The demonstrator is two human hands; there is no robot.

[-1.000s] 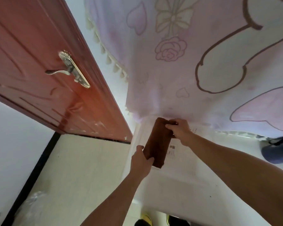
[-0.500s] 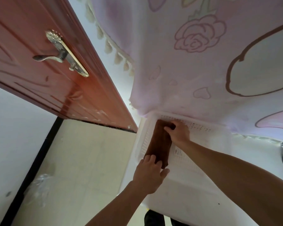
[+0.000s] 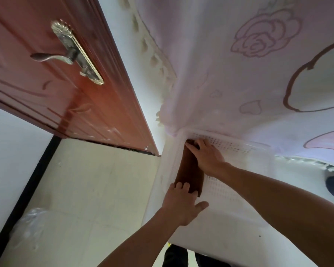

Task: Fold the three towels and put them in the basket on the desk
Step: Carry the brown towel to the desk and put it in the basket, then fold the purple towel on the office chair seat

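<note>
Brown towel in the white basket

The towel (image 3: 189,170) is brown, folded into a narrow, thick strip, and lies flat on the floor of the basket (image 3: 229,148), lengthwise along the left wall, its far end at the far left corner. The basket is white plastic, rectangular and shallow, with small holes in its walls and a grid floor. It sits at the left edge of the white desk (image 3: 239,237).

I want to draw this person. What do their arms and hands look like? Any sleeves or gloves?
Both arms are bare as far as the picture shows: no sleeves on the left arm or the right arm. The left hand and right hand have no gloves, and I see no rings, watch or bracelet.
</note>
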